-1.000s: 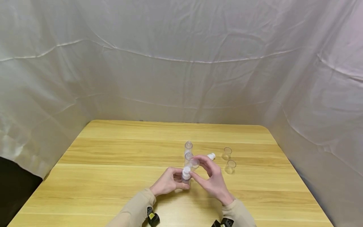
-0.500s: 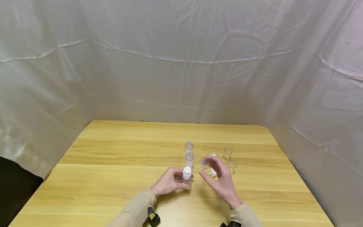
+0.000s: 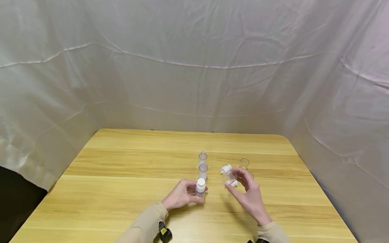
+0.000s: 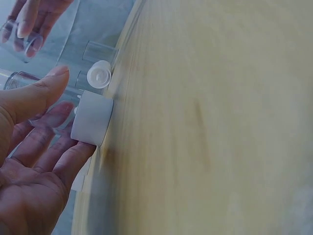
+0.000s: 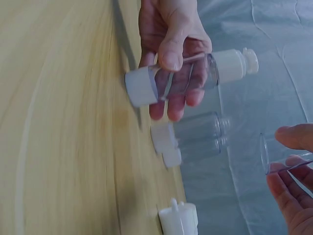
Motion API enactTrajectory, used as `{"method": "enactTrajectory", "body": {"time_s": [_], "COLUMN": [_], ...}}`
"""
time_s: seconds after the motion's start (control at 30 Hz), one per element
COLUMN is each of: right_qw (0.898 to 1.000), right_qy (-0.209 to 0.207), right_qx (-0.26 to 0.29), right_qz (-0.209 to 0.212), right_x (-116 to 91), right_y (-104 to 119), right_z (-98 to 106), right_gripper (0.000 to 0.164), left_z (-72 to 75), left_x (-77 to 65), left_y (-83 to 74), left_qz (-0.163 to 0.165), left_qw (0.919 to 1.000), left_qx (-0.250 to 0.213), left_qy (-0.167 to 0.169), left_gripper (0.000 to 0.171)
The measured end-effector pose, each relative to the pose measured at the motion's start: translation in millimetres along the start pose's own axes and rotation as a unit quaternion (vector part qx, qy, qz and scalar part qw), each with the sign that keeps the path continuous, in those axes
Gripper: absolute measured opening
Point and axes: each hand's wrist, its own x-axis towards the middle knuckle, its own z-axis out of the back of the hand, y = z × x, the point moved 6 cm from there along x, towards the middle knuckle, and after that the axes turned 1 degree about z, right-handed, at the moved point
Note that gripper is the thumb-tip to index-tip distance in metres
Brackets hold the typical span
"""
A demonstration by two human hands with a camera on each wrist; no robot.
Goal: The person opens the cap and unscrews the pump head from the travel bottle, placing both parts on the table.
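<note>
Thumb on one side, fingers on the other: the left hand [image 3: 179,196] has a firm grasp on the white-topped bottle [image 3: 200,187], and it's upright! Whether its base touches the wood, I can't tell. To the right of that bottle, well apart from it, the right hand [image 3: 248,195] pinches a clear cup [image 3: 232,175] between thumb and fingertips, the cup just off the table [image 3: 121,192], by the look of it.

Moving out: one white pump piece [image 3: 234,184] sits right of the bottle, close by the pinched cup, and a second white pump piece [image 3: 226,169] lies to the bottle's right and farther back. Directly beyond the bottle stand two more, a near clear bottle [image 3: 203,171] and a far clear bottle [image 3: 202,158], neither with a white top. Farthest out to the right are two more cups, a back clear cup [image 3: 244,163] and a front clear cup [image 3: 251,175] half hidden by the fingers.

My call: the step in hand is clearing the cup away from the bottle. Setting it down would call for a level lowering, then a clean release, without nudging those loose white pieces.
</note>
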Motion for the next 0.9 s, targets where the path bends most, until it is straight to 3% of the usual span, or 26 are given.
{"method": "enactTrajectory", "body": {"time_s": [0.57,0.9], "right_qw": [0.996,0.972], "right_qy": [0.004,0.022], "right_qx": [-0.087,-0.215], "right_qz": [-0.037,-0.096], "right_x": [-12.6,-19.8], "right_y": [-16.7,-23.5], "right_z": [27.6,45.3], "right_gripper": [0.062,0.059], "left_z": [-0.3,0.2], "left_x": [0.2,0.6], "left_y": [0.0,0.6], "left_qz": [-0.003,-0.008], "left_qw": [1.0000,1.0000], "left_qx": [-0.003,-0.002], "left_qy": [0.006,0.003], "left_gripper": [0.045,0.045]}}
